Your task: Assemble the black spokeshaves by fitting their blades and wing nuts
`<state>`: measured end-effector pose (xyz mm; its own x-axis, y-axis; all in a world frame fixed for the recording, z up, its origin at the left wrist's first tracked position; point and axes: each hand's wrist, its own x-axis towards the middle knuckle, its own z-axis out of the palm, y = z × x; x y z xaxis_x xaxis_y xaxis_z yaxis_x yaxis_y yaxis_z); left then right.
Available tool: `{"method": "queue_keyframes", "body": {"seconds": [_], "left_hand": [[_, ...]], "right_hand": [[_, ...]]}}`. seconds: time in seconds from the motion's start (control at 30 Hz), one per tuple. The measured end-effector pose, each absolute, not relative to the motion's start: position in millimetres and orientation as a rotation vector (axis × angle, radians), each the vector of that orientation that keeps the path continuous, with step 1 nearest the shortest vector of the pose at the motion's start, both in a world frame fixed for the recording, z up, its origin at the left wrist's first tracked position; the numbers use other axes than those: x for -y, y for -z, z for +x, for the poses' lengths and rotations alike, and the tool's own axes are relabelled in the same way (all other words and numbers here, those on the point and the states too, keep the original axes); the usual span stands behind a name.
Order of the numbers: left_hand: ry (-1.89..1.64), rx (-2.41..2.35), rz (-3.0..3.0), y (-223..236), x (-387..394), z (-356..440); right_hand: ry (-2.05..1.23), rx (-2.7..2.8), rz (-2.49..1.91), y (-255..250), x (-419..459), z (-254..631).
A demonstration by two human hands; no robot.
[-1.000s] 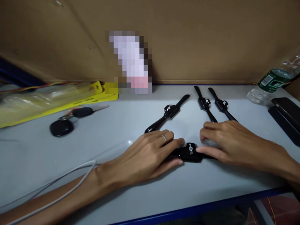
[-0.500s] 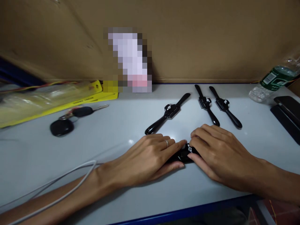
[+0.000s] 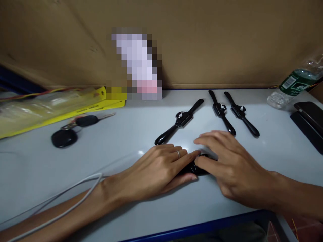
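Observation:
A black spokeshave lies on the grey tabletop, mostly covered by my hands. My left hand is closed on its left handle, thumb along the near side and fingers on top. My right hand hovers over the spokeshave's middle and right end, thumb and index finger spread apart. The thumb tip overlaps the tool's body and hides its screw; whether it touches cannot be seen. Beyond my hands lie three similar spokeshaves: a slanted one, a middle one and a right one.
Keys with a black fob lie at left, before yellow-edged plastic packaging. A water bottle leans at the back right near a dark phone-like object. A pale cable crosses my left forearm. Cardboard stands behind.
My right hand's fingers have lifted off the spokeshave and spread, with the thumb swinging up over the screw. My left hand keeps its hold.

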<state>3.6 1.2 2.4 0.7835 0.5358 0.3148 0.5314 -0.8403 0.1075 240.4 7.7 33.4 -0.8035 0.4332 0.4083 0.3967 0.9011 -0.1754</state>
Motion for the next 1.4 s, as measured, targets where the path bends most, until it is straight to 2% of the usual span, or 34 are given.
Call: {"method": "queue_keyframes", "body": {"seconds": [0.3, 0.47, 0.63, 0.77, 0.9, 1.03, 1.2, 1.4], "left_hand": [[-0.52, -0.877, 2.962, -3.5, -2.3, 4.1], [-0.525, -0.869, 2.983, -3.4, -2.5, 3.6], [-0.509, -0.875, 2.975, -4.0, -2.7, 3.0], [-0.516, -0.872, 2.971, -3.3, -2.5, 3.3], [-0.504, -0.877, 2.962, -3.8, -2.2, 3.7], [-0.481, -0.886, 2.957, -4.1, -2.3, 3.4], [-0.493, -0.882, 2.95, -4.5, -2.5, 3.5], [-0.504, -0.873, 2.96, -4.4, -2.3, 4.1]], "right_hand": [[0.148, 2.646, -0.706, -39.1, -7.7, 242.8], [0.032, 2.71, -0.575, -38.4, -5.8, 241.7], [0.195, 2.678, -0.626, -41.3, -8.5, 242.5], [0.107, 2.734, -0.527, -41.5, -9.3, 242.2], [0.225, 2.711, -0.589, -43.6, -9.1, 242.1], [0.1, 2.783, -0.496, -45.7, -8.9, 242.8], [0.236, 2.737, -0.57, -46.1, -8.6, 243.9], [0.163, 2.802, -0.474, -47.5, -8.4, 243.6]]}}
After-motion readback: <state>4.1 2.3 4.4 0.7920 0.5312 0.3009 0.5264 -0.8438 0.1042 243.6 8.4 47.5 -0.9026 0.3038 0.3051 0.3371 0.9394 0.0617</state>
